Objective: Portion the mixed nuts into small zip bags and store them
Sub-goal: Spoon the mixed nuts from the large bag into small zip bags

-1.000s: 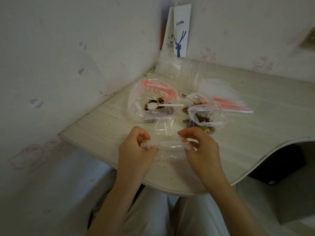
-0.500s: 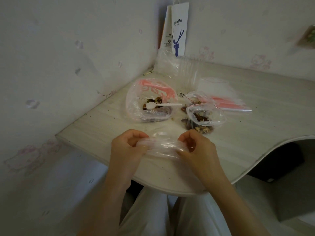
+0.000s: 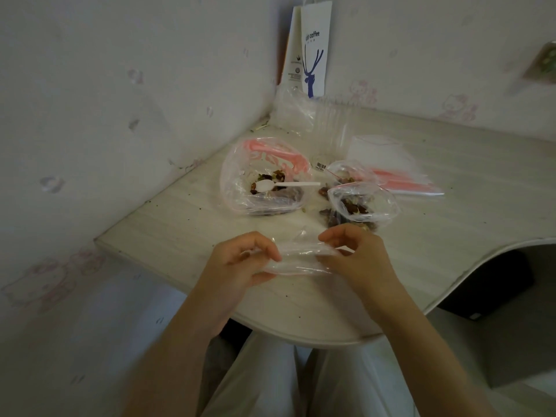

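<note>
Far left of the work area: a large clear plastic bag with pink print (image 3: 240, 188) lies mouth-open on the pale wood-grain tabletop (image 3: 466, 230). A thin layer of dark mixed nuts (image 3: 272, 177) is left in it. A white plastic spoon (image 3: 288, 184) rests bowl-down among them, handle pointing right. Nearer you, your left hand (image 3: 240, 260) has its fingers curled, pinching the left end of a small clear empty zip bag (image 3: 301, 261). The bag is held level just above the table edge, between your hands. Your right hand (image 3: 358, 257) pinches the opposite end in the same way. Neither hand is free. I see no nuts in this bag, and I cannot tell whether its mouth is parted yet. Just beyond the right hand sits a small nut-filled zip bag with a red seal line (image 3: 361, 203). Its mouth looks gaping rather than pressed shut. A second filled zip bag (image 3: 346, 173) sits behind it, touching or nearly so, and some nuts lie loose on the table beside them. Further right lies a flat stack of unused zip bags with pink strips (image 3: 406, 185). Estimate: two portions scooped, a third bag being readied. You have yet to spoon out the remainder, close every seal and put the bags away.
</note>
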